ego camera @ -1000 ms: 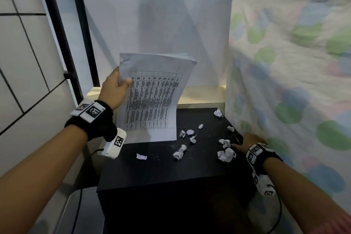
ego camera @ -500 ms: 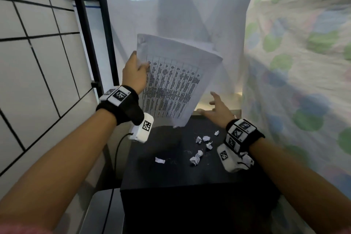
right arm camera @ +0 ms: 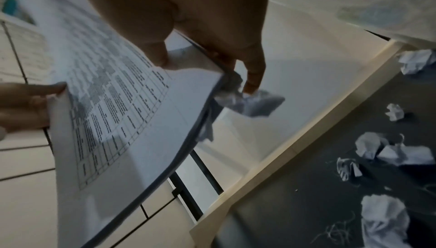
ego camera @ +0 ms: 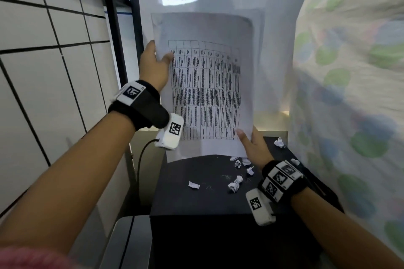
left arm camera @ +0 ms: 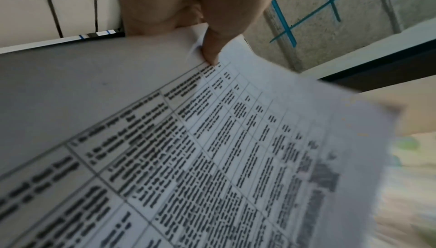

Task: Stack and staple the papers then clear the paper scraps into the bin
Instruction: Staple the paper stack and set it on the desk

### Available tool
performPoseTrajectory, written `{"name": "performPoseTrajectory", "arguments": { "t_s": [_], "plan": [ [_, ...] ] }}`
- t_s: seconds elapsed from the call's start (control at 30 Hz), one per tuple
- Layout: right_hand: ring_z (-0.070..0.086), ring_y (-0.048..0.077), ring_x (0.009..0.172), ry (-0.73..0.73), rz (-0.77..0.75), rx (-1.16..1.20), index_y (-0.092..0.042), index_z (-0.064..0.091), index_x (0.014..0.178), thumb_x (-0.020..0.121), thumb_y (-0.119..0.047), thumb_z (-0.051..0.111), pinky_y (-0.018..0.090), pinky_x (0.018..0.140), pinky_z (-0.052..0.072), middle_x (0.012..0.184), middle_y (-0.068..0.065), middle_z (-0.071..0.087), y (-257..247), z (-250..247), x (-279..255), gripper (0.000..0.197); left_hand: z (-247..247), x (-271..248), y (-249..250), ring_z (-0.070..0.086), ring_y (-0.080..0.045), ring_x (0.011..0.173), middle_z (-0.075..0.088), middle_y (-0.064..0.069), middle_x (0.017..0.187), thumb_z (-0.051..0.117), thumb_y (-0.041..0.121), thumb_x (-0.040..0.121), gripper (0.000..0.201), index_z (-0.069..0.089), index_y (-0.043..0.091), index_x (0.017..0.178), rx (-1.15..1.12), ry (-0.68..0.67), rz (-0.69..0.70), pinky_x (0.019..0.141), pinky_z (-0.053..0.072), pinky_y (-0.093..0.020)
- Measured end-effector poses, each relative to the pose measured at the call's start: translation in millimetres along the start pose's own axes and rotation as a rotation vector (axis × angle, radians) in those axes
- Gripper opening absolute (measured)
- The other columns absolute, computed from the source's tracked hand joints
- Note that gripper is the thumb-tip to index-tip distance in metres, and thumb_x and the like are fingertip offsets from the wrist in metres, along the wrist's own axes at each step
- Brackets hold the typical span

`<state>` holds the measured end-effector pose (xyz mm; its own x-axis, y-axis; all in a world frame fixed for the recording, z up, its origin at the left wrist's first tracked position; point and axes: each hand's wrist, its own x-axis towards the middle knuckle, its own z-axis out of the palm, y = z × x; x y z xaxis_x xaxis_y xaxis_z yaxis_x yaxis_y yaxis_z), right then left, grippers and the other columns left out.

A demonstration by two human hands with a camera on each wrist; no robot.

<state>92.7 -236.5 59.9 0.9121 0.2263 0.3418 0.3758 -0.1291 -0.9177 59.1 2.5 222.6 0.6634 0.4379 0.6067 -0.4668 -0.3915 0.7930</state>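
A stack of printed papers point(ego camera: 209, 85) is held upright in the air above the black table point(ego camera: 196, 203). My left hand point(ego camera: 156, 65) grips its upper left edge, thumb point(left arm camera: 212, 52) on the printed face point(left arm camera: 212, 158). My right hand point(ego camera: 251, 142) pinches the lower right corner, thumb point(right arm camera: 158, 54) in front and fingers behind the papers point(right arm camera: 122, 112). A crumpled scrap point(right arm camera: 250, 102) hangs at those fingertips; I cannot tell if it is held. Several crumpled paper scraps point(ego camera: 235, 183) point(right arm camera: 382, 220) lie on the table, one point(ego camera: 194, 184) further left, one point(ego camera: 279, 142) at the back right.
A tiled wall point(ego camera: 43, 94) and a black frame post point(ego camera: 115, 39) close the left side. A spotted cloth point(ego camera: 349, 94) hangs on the right. A grey container point(ego camera: 131, 242) stands low beside the table's left, with a black cable point(ego camera: 140, 170) running down to it.
The papers rose and turned upright to face me. My right hand left the scraps on the table, lifted open, and now pinches the stack's lower right corner.
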Motion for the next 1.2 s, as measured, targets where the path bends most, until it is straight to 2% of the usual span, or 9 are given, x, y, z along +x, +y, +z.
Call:
{"name": "performPoseTrajectory", "arguments": {
  "t_s": [0.27,0.37,0.47,0.63,0.77,0.83,0.93,1.03,1.2],
  "plan": [
    [0.060,0.030,0.111,0.139,0.040,0.167,-0.032,0.053,0.094,0.097,-0.014,0.044,0.052,0.099,0.047,0.107,0.002,0.063,-2,7,9,0.020,11,-25,-18,0.044,-0.022,0.133,0.047,-0.006,0.144,0.050,0.031,0.094,0.056,0.034,0.005,0.141,0.017,-0.152,-0.084,0.114,0.035,-0.045],
    [0.062,0.028,0.106,0.152,0.057,0.289,-0.029,0.054,0.095,0.097,-0.012,0.043,0.049,0.096,0.050,0.103,0.000,0.065,-11,13,11,0.020,3,-48,-35,0.045,-0.019,0.131,0.046,-0.006,0.146,0.053,0.035,0.094,0.058,0.035,0.008,0.142,0.100,-0.249,-0.145,0.110,0.037,-0.036],
    [0.062,0.026,0.103,0.152,0.064,0.335,-0.024,0.053,0.098,0.098,-0.012,0.042,0.044,0.093,0.052,0.106,0.005,0.064,-16,17,14,0.016,-4,-78,-60,0.056,-0.013,0.109,0.059,-0.006,0.131,0.051,0.023,0.096,0.040,0.046,0.010,0.134,0.160,-0.314,-0.218,0.089,0.045,-0.025],
    [0.063,0.021,0.102,-0.017,0.122,0.155,-0.017,0.049,0.115,0.095,-0.024,0.051,0.036,0.088,0.054,0.119,0.006,0.062,1,29,2,0.022,-19,-88,-96,0.062,-0.024,0.113,0.064,-0.005,0.124,0.053,0.021,0.094,0.034,0.055,0.015,0.127,0.148,-0.138,-0.327,0.102,0.048,-0.046],
    [0.059,0.014,0.049,-0.239,0.254,0.059,-0.024,0.048,0.110,0.087,-0.029,0.063,0.022,0.042,0.046,0.078,0.004,0.067,29,38,-20,0.028,-29,-80,-104,0.062,-0.024,0.111,0.065,0.000,0.117,0.052,0.021,0.095,0.031,0.056,0.017,0.125,0.167,-0.091,-0.323,0.102,0.047,-0.044],
    [0.045,0.008,0.040,-0.242,0.256,0.033,-0.022,0.050,0.103,0.092,-0.023,0.057,0.018,0.036,0.036,0.063,0.000,0.056,40,38,-22,0.014,-29,-76,-98,0.060,-0.021,0.106,0.061,0.002,0.111,0.049,0.016,0.096,0.032,0.054,0.011,0.127,0.177,-0.079,-0.288,0.099,0.046,-0.036],
    [0.049,0.006,0.059,-0.181,0.197,-0.208,-0.020,0.056,0.079,0.095,-0.016,0.050,0.010,0.049,0.040,0.071,-0.006,0.054,49,29,-13,0.018,-26,-70,-95,0.056,-0.018,0.105,0.060,-0.002,0.116,0.048,0.013,0.097,0.033,0.052,0.007,0.129,0.179,-0.036,-0.257,0.097,0.044,-0.032],
    [0.055,0.013,0.065,-0.139,0.270,-0.446,-0.023,0.055,0.068,0.095,-0.013,0.044,0.024,0.062,0.045,0.074,-0.001,0.058,58,9,-2,0.031,-22,-65,-97,0.057,-0.022,0.114,0.061,-0.008,0.126,0.048,0.013,0.097,0.033,0.052,0.006,0.129,0.167,-0.007,-0.250,0.101,0.043,-0.032],
    [0.060,0.027,0.104,-0.035,0.339,-0.564,-0.007,0.057,0.113,0.099,-0.032,0.038,0.032,0.087,0.045,0.115,0.011,0.064,54,-12,12,0.035,-16,-69,-104,0.057,-0.024,0.118,0.061,-0.010,0.128,0.049,0.015,0.097,0.033,0.053,0.006,0.128,0.168,-0.020,-0.269,0.102,0.042,-0.032]
  ]
}}
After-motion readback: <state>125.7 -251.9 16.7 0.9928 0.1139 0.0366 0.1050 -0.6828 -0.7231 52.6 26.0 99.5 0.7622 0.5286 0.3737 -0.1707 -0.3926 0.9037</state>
